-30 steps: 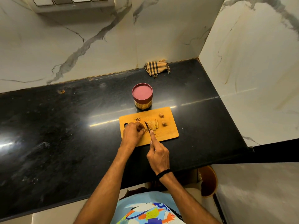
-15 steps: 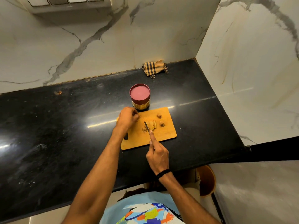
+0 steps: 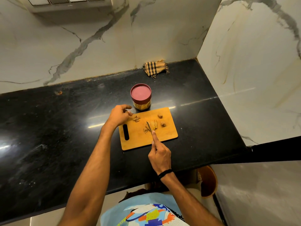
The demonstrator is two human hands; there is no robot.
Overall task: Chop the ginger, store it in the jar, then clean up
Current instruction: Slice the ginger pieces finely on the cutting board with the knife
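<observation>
1. The wooden cutting board is lying flat on the black table, near its front edge, with its dark handle slot towards the left.
2. The right hand is wrapping closed around the knife, index finger stretching along the top, and the blade is pointing away from the person into the ginger.
3. The sliced ginger is sitting mid-board, fanned in thin strips right beside the blade; whether the edge is actually touching the slices is hard to tell from up here.
4. Two small ginger chunks are resting apart from the slices, towards the board's far right.
5. The left hand is hovering over the board's far-left corner, fingers loosely curled and holding nothing, fingertips just beside a little heap of ginger scraps.
6. The jar is standing upright on the table just behind the board's far edge, its reddish lid on.
7. A checked cloth is lying crumpled at the back of the table, against the marble wall, well apart from the board.
</observation>
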